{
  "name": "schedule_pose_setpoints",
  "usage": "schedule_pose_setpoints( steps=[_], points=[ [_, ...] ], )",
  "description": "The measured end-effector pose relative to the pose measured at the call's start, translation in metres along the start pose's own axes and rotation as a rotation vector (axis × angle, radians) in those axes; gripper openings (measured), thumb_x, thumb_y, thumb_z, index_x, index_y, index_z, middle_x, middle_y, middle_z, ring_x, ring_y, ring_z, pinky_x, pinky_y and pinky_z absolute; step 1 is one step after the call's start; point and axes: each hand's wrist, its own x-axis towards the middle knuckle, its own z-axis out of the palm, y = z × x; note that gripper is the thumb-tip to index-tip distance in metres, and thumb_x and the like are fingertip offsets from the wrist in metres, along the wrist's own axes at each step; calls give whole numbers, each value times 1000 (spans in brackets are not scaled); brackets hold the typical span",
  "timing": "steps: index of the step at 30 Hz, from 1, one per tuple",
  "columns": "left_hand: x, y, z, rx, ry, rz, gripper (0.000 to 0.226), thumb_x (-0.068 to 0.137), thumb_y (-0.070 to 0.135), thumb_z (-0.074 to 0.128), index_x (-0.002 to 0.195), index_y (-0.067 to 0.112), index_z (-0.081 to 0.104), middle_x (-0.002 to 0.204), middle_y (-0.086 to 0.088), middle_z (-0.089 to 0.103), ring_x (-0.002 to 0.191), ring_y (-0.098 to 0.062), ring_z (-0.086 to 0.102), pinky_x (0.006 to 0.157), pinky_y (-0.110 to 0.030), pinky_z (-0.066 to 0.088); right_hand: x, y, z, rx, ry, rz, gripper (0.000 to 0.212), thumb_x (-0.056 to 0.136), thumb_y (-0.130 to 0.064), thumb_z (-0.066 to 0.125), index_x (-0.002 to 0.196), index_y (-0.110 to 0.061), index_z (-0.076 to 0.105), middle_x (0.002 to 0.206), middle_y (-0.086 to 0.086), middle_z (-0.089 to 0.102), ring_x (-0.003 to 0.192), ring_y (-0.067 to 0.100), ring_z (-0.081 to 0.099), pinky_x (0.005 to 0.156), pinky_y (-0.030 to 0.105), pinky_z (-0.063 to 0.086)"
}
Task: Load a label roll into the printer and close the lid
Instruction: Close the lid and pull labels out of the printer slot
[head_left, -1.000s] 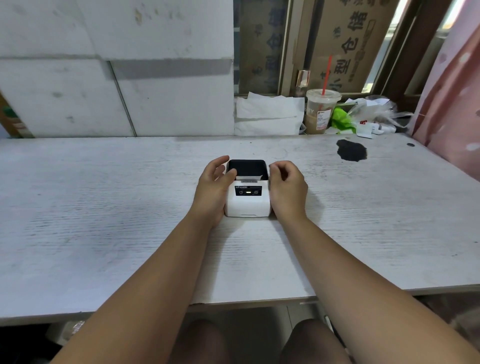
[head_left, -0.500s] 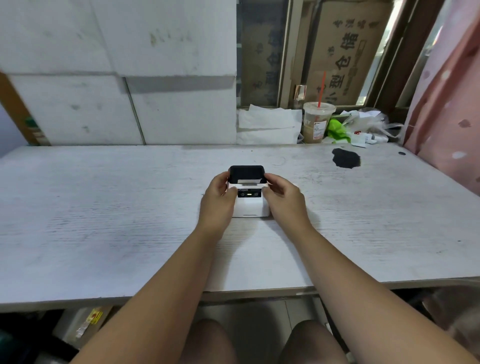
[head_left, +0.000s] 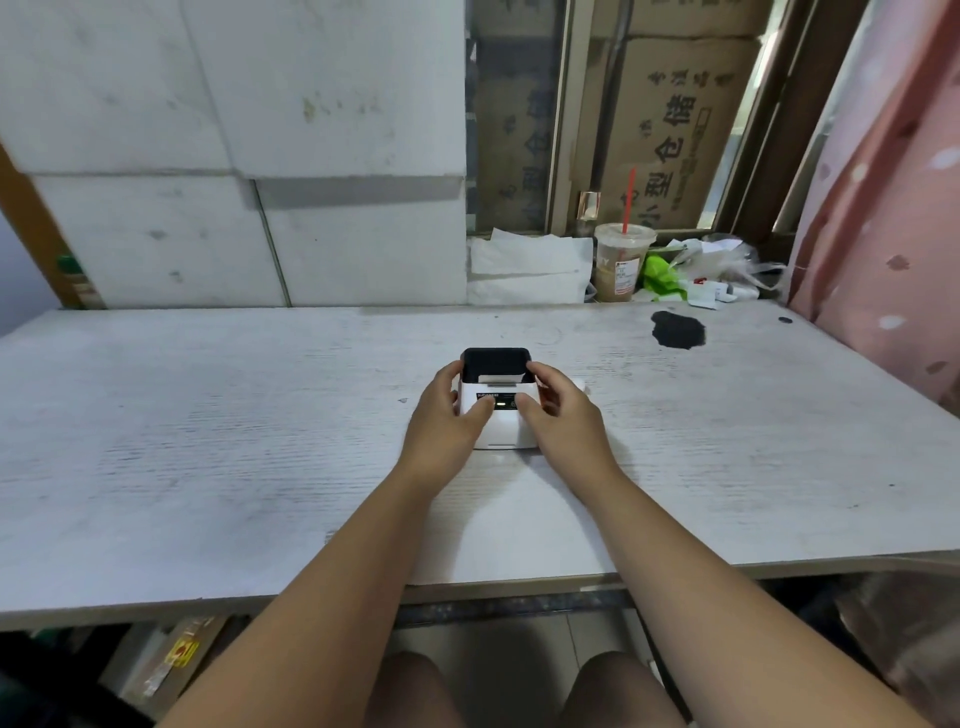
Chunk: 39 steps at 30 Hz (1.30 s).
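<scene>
Both hands framed the small white label printer (head_left: 497, 415) on the table (head_left: 208, 441): the left hand (head_left: 447, 415) against its left side, thumb on the front panel, the right hand (head_left: 558, 415) against its right side, fingers loosely curled. Between them, beyond the thumbs, the dark lid (head_left: 496, 361) looked raised, with a white label strip (head_left: 500, 378) showing. Loading seemed done; shutting the lid apparently remained.

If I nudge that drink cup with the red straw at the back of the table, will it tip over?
Probably fairly easily: the drink cup is tall, narrower at its base, and stands upright. It looks partly full, which may steady it somewhat. The red straw sticks well above the lid, so catching that would likely lever it over.
</scene>
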Motion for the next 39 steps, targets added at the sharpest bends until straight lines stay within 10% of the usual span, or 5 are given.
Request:
schedule_pose_setpoints(
  steps=[7,16,24,33,39],
  points=[
    [0,1,4,138,-13,9,50,95,25,48,142,35,34,134,19,48,115,0,41,89,-23,30,4,4,1,-47,-45,37,53,91,-28,56,142,-31,43,135,-9,57,122,3,50,100,21,37],
    [4,0,1,63,-43,17,47,91,19,51,131,42,44,107,37,52,105,3,49,89,-24,36,5,5,0,-25,-46,53,53,89,-30,59,140,-33,46,125,-9,62,110,2,54,96,20,40],
    [12,-5,0,-18,-111,-28,62,76,30,52,134,48,43,135,11,52,127,-10,47,108,-39,38,6,7,-1,-9,-53,53,54,88,-29,60,140,-33,47,130,-11,60,116,1,52,99,20,39],
    [17,-1,-7,-145,-129,-71,54,90,4,55,130,39,47,125,11,50,107,-2,54,79,-23,45,8,9,-1,-27,-65,57,55,86,-31,60,139,-33,47,131,-11,61,121,4,54,106,30,42],
    [17,-6,-13,-112,-146,-83,39,87,16,65,114,41,53,136,-2,46,123,-18,49,92,-30,41,4,5,-1,-47,-57,65,54,87,-30,60,139,-33,47,127,-12,62,117,4,55,99,23,43]
  ],
)
